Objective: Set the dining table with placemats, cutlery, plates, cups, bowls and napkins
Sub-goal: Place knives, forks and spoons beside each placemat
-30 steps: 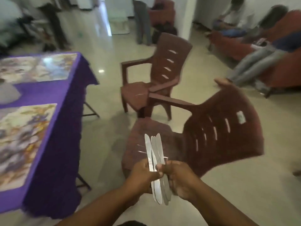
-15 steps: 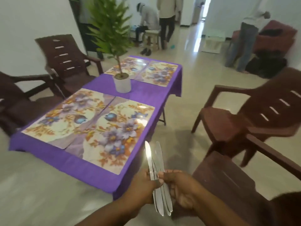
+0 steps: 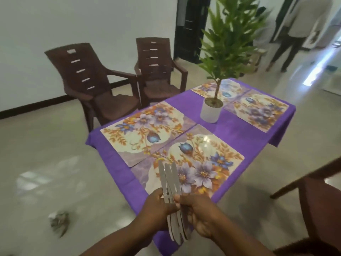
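Both hands [image 3: 181,209] pinch the table knives [image 3: 170,183] mid-length, fingers curled; stiff, slick steel; best held by handles.

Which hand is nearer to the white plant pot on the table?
The right hand, slightly. Both hands grip the knives at the near table edge, well short of the plant pot. The left hand sits on the far side of the knives from the pot.

Bare floral placemats [image 3: 186,154] leave the near tabletop [image 3: 238,132] open; the potted plant [image 3: 212,109] blocks at one o'clock, a chair arm [image 3: 304,180] at three.
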